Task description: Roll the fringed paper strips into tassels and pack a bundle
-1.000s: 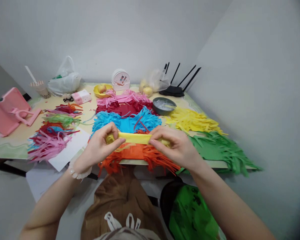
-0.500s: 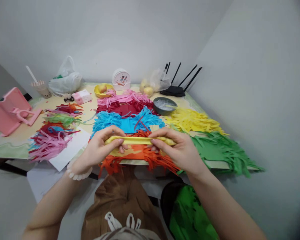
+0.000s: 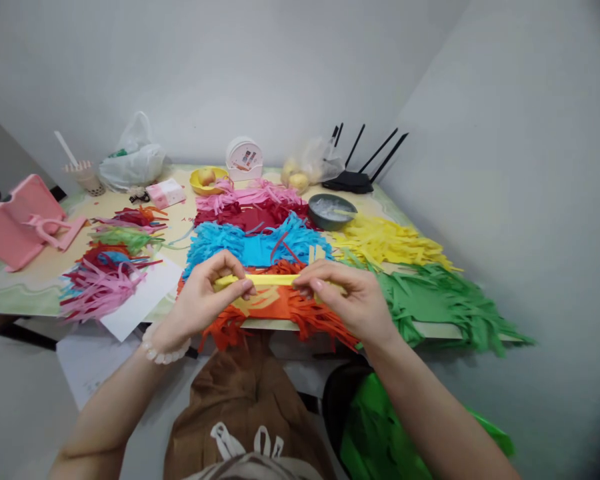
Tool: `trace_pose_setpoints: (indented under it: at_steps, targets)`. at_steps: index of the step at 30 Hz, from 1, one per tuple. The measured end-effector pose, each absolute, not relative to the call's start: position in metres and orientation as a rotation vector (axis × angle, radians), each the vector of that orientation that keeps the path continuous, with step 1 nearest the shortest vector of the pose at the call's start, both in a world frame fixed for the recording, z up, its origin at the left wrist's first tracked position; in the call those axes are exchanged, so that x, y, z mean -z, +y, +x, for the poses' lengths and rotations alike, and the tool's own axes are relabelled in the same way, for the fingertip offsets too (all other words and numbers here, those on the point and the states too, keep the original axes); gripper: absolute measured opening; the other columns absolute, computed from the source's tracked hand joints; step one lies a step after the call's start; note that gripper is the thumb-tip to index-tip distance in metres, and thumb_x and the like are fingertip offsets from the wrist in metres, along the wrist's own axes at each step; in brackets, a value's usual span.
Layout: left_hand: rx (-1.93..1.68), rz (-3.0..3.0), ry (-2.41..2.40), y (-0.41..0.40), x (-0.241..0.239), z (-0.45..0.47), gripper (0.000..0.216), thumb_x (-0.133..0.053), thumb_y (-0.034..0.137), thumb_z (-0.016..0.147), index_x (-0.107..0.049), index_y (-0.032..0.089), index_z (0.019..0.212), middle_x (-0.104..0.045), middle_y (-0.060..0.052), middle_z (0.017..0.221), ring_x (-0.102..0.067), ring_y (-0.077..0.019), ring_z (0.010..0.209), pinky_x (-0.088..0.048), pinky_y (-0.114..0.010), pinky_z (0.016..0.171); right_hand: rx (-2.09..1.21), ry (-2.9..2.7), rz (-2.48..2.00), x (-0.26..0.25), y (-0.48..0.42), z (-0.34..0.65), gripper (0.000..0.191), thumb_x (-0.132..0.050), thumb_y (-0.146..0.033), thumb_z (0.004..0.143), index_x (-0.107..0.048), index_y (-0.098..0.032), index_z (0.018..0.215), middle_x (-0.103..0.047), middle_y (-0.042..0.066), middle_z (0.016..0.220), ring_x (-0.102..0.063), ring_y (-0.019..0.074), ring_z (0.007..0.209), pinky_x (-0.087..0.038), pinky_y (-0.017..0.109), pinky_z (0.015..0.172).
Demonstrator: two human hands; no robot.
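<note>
A folded yellow paper strip [image 3: 273, 281] is stretched level between both my hands, just above the table's near edge. My left hand [image 3: 205, 300] pinches its left end between thumb and fingers. My right hand [image 3: 347, 297] pinches the right end, with the fingers curled over it. Directly beneath the strip lies an orange fringed paper pile [image 3: 280, 310] that hangs over the table edge. Behind it sit blue fringed paper [image 3: 253, 243] and red fringed paper [image 3: 250, 217].
Yellow fringe [image 3: 385, 243] and green fringe [image 3: 430, 300] lie on the right. Mixed fringe bundles [image 3: 103, 270] rest on white paper to the left, near a pink stand [image 3: 23, 220]. A grey bowl [image 3: 331, 211], a yellow dish [image 3: 206, 179], bags and a router [image 3: 355, 180] line the back.
The yellow strip has been folded narrower, from a wide band to a thin one. Both hands have closed in slightly along it, staying at about the same height.
</note>
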State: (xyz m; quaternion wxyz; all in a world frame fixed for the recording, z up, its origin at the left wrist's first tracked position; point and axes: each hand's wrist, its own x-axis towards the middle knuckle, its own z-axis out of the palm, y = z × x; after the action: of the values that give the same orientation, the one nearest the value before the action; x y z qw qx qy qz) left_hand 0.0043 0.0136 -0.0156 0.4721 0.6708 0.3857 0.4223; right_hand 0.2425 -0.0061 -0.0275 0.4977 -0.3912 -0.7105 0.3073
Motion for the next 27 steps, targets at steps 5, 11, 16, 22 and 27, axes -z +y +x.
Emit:
trace_pose_setpoints:
  at_steps: [5, 11, 16, 22, 27]
  targets:
    - [-1.018, 2.117, 1.084, 0.016, 0.02, 0.006, 0.013, -0.06, 0.025, 0.09, -0.066, 0.019, 0.1, -0.074, -0.005, 0.098, -0.069, -0.0178, 0.089, -0.05, -0.026, 0.079, -0.451, -1.848, -1.194, 0.026, -0.011, 0.237, 0.021, -0.059, -0.024, 0.092, -0.071, -0.023, 0.109, -0.076, 0.007, 0.108, -0.07, 0.0236, 0.098, -0.053, 0.036, 0.087]
    - [-1.015, 1.976, 1.031, 0.014, 0.02, 0.005, 0.008, -0.062, 0.024, 0.089, -0.059, 0.018, 0.085, -0.072, -0.003, 0.083, -0.069, -0.0164, 0.078, -0.051, -0.026, 0.072, -0.584, -1.779, -1.208, 0.026, -0.013, 0.236, 0.009, -0.062, -0.025, 0.089, -0.07, -0.022, 0.089, -0.076, 0.005, 0.087, -0.071, 0.0205, 0.078, -0.056, 0.032, 0.073]
    - [-1.019, 1.516, 0.848, 0.012, 0.02, 0.005, 0.01, -0.067, 0.025, 0.087, -0.065, 0.015, 0.088, -0.075, -0.003, 0.077, -0.07, -0.0141, 0.068, -0.055, -0.024, 0.068, -1.019, -1.469, -1.034, 0.03, -0.011, 0.233, 0.014, -0.069, -0.032, 0.086, -0.075, -0.02, 0.091, -0.077, 0.004, 0.077, -0.073, 0.0172, 0.065, -0.062, 0.029, 0.065]
    - [-1.052, 1.266, 0.703, 0.016, 0.027, 0.005, 0.013, -0.07, 0.017, 0.083, -0.08, 0.018, 0.091, -0.077, -0.004, 0.076, -0.069, -0.0123, 0.069, -0.055, -0.022, 0.068, -1.201, -1.325, -0.849, 0.034, -0.003, 0.231, 0.009, -0.078, -0.03, 0.08, -0.081, -0.024, 0.085, -0.078, 0.003, 0.073, -0.074, 0.0168, 0.065, -0.063, 0.026, 0.061]
    - [-1.073, 1.224, 0.67, 0.017, 0.034, 0.007, 0.012, -0.071, 0.014, 0.079, -0.082, 0.019, 0.081, -0.077, -0.005, 0.075, -0.069, -0.0132, 0.069, -0.055, -0.021, 0.068, -1.204, -1.317, -0.768, 0.04, 0.003, 0.23, 0.006, -0.075, -0.024, 0.079, -0.081, -0.024, 0.078, -0.077, 0.002, 0.07, -0.073, 0.0163, 0.061, -0.062, 0.025, 0.058]
